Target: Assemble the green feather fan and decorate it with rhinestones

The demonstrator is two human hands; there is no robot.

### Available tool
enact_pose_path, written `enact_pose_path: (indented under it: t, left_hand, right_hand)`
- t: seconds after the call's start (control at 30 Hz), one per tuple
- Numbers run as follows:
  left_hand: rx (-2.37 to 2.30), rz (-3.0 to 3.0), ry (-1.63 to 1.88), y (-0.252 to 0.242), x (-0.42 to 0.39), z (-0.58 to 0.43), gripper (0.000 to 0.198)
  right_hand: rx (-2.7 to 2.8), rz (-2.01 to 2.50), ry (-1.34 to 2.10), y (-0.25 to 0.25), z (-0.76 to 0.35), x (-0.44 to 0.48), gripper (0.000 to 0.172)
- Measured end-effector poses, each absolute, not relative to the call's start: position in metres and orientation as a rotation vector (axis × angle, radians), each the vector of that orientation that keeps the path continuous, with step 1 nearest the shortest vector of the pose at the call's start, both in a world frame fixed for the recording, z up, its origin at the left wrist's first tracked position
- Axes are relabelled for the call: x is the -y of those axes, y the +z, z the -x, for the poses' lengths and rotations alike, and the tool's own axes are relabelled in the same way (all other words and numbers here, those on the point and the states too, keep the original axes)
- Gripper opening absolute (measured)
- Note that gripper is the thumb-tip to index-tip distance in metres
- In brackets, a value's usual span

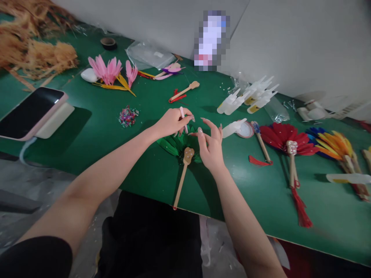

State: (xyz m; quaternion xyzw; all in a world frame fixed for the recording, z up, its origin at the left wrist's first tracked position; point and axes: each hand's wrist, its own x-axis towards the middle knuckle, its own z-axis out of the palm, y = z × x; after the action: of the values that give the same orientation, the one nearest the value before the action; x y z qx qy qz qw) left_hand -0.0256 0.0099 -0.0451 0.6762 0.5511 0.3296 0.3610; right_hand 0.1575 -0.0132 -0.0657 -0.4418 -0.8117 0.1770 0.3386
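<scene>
A green feather fan [171, 148] lies on the table in front of me, its wooden handle [181, 183] pointing toward the near edge. Small pale gems dot the rounded wooden head of the handle. Over the fan's upper left feathers, my left hand [171, 122] is closed around a slim pale pink stick-like tool [182, 114]; the tool's lower end is partly hidden by fingers. My right hand [212, 146] hovers at the fan's right side, fingers apart and curved, with nothing visible in them. It covers some of the right feathers.
A pile of colourful gems [128, 116] lies left of the fan. Glue bottles [228, 104] stand behind on the right, near a round lid [245, 129]. A red feather fan [285, 137] lies right; pink feathers [106, 69] and a phone [31, 110] are left.
</scene>
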Motion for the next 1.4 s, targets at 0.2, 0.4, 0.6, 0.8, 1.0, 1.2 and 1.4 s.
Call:
enact_pose_path:
  t: [0.2,0.4,0.6,0.8,1.0,1.2,1.4]
  left_hand:
    - [-1.417,-1.742,0.858,-0.0463,-0.0095,0.0259,0.020]
    - [-1.433,-1.737,0.871,-0.0478,-0.0106,0.0260,0.020]
    - [-1.449,-1.742,0.876,-0.0470,-0.0104,0.0264,0.020]
    - [-1.468,-1.742,0.866,-0.0469,-0.0110,0.0274,0.022]
    - [-1.490,-1.755,0.876,-0.0474,-0.0118,0.0283,0.022]
    - [-1.508,-1.758,0.871,-0.0473,-0.0117,0.0293,0.023]
    - [-1.520,-1.758,0.871,-0.0464,-0.0119,0.0291,0.023]
  right_hand:
    - [2.123,1.144,0.442,-0.0658,-0.1578,0.0136,0.052]
    - [2.124,1.159,0.438,-0.0654,-0.1577,0.0140,0.051]
    - [2.134,1.157,0.432,-0.0652,-0.1576,0.0140,0.051]
    - [2.137,1.172,0.426,-0.0651,-0.1573,0.0139,0.052]
    - [2.131,1.164,0.426,-0.0657,-0.1576,0.0138,0.052]
    - [2.131,1.173,0.427,-0.0654,-0.1581,0.0138,0.053]
    - [2.103,1.167,0.433,-0.0650,-0.1589,0.0131,0.050]
